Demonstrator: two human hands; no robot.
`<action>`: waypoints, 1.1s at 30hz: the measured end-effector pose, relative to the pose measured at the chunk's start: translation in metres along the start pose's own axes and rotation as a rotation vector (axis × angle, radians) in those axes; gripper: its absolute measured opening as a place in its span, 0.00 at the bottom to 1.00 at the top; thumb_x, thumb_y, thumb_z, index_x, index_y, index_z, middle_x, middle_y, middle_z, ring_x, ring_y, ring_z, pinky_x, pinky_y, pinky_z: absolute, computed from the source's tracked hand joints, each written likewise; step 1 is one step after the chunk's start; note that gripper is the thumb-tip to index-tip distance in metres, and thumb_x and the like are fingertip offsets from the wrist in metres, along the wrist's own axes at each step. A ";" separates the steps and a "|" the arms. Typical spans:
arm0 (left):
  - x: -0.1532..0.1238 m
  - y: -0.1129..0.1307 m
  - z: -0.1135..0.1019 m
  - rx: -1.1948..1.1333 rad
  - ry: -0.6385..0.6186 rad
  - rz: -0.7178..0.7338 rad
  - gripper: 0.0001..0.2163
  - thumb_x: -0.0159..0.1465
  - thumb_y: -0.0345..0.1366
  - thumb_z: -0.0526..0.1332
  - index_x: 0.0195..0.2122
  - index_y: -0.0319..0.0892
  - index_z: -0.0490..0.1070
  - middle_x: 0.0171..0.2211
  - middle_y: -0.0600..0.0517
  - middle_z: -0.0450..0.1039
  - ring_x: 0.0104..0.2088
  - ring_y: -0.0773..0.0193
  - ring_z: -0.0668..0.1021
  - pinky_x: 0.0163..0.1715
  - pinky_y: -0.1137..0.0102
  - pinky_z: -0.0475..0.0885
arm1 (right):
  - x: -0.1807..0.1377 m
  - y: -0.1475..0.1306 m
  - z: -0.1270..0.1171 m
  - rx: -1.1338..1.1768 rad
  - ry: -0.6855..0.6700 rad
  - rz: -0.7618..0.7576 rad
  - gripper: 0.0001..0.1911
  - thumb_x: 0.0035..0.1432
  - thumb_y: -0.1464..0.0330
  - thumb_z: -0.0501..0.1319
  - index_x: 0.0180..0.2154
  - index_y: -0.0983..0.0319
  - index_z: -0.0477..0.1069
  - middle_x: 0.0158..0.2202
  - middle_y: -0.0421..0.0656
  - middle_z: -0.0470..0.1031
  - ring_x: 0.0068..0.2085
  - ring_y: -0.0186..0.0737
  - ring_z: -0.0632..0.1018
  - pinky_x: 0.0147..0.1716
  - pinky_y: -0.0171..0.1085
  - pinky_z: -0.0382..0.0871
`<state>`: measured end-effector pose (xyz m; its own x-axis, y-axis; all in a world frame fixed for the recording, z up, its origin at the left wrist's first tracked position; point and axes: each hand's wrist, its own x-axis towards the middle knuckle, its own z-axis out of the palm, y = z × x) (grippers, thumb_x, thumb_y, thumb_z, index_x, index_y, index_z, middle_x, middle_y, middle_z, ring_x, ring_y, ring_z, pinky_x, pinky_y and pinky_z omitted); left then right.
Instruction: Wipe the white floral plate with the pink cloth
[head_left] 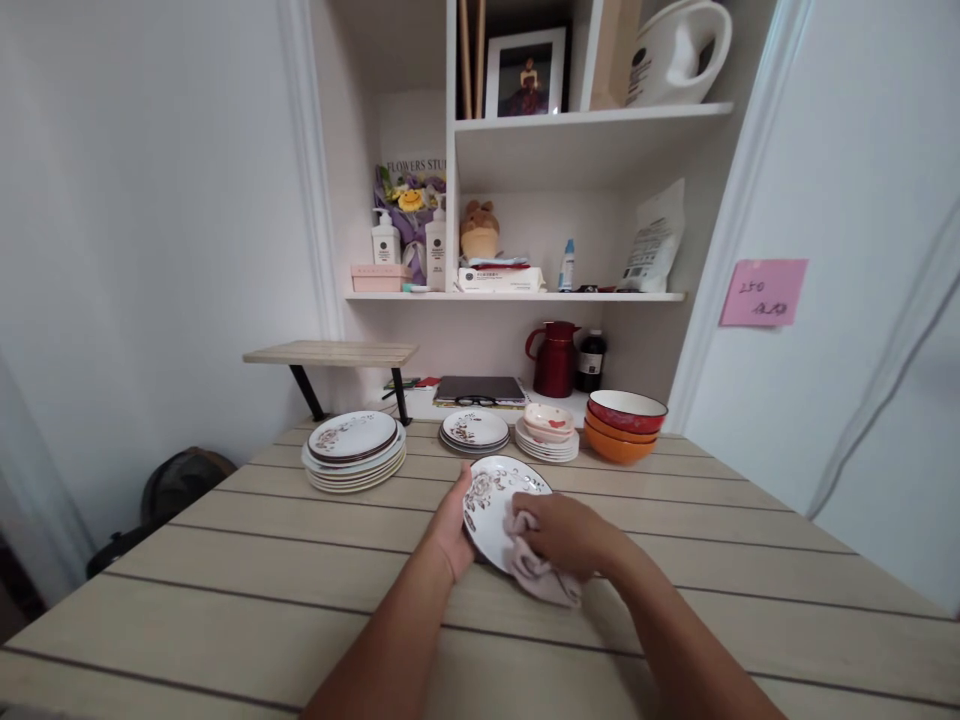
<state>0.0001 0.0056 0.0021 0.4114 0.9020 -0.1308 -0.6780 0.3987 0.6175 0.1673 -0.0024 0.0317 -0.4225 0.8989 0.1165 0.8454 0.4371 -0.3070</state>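
Low over the table's middle, a white plate (489, 520) with a brown floral pattern and dark rim is tilted towards me. My left hand (452, 525) grips its left edge, thumb along the rim and the other fingers hidden underneath. A pale pinkish cloth (541, 580) is bunched in my right hand (559, 530), which presses it on the plate's right side. The cloth's loose end hangs past the plate's lower edge. Just behind is a short stack of similar floral plates (474, 428).
A taller plate stack (354, 440) stands at the left by a small raised wooden shelf (330, 353). On the right are small dishes (547, 420) on saucers and stacked red and orange bowls (622, 440). A red jug (555, 360) and a closed laptop (480, 388) sit behind.
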 end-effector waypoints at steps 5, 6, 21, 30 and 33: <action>0.001 0.001 -0.002 0.007 0.029 -0.029 0.26 0.58 0.50 0.57 0.51 0.36 0.68 0.43 0.41 0.76 0.43 0.51 0.77 0.47 0.59 0.67 | 0.011 -0.032 0.012 0.140 0.144 -0.168 0.13 0.51 0.72 0.55 0.39 0.55 0.70 0.38 0.40 0.72 0.38 0.38 0.71 0.35 0.32 0.57; 0.001 0.001 -0.002 0.006 0.030 -0.027 0.26 0.58 0.50 0.57 0.50 0.36 0.68 0.42 0.41 0.76 0.42 0.51 0.78 0.47 0.58 0.67 | 0.016 -0.032 0.013 0.155 0.192 -0.154 0.15 0.51 0.73 0.54 0.41 0.55 0.70 0.40 0.41 0.71 0.39 0.37 0.71 0.36 0.32 0.58; 0.003 0.000 0.000 -0.017 -0.031 -0.008 0.27 0.59 0.50 0.56 0.54 0.37 0.65 0.47 0.41 0.74 0.47 0.50 0.75 0.51 0.57 0.64 | 0.007 0.002 -0.008 0.508 0.088 -0.034 0.31 0.63 0.53 0.36 0.46 0.64 0.69 0.37 0.48 0.72 0.36 0.41 0.72 0.36 0.38 0.66; 0.005 -0.001 -0.003 -0.003 -0.023 -0.038 0.27 0.58 0.52 0.56 0.49 0.33 0.69 0.40 0.40 0.77 0.43 0.51 0.77 0.47 0.59 0.67 | -0.004 -0.020 -0.005 0.179 0.019 -0.100 0.26 0.43 0.76 0.59 0.47 0.52 0.68 0.46 0.41 0.64 0.40 0.37 0.70 0.37 0.32 0.61; 0.005 -0.001 -0.004 -0.001 0.000 -0.034 0.27 0.57 0.52 0.57 0.47 0.32 0.70 0.38 0.40 0.78 0.41 0.51 0.78 0.45 0.60 0.69 | 0.005 -0.031 0.004 0.204 0.083 -0.172 0.24 0.44 0.79 0.56 0.43 0.53 0.70 0.40 0.41 0.65 0.38 0.36 0.69 0.37 0.32 0.60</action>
<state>0.0007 0.0103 -0.0021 0.4345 0.8878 -0.1516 -0.6641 0.4295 0.6120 0.1371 -0.0113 0.0384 -0.5184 0.8153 0.2580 0.6767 0.5756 -0.4590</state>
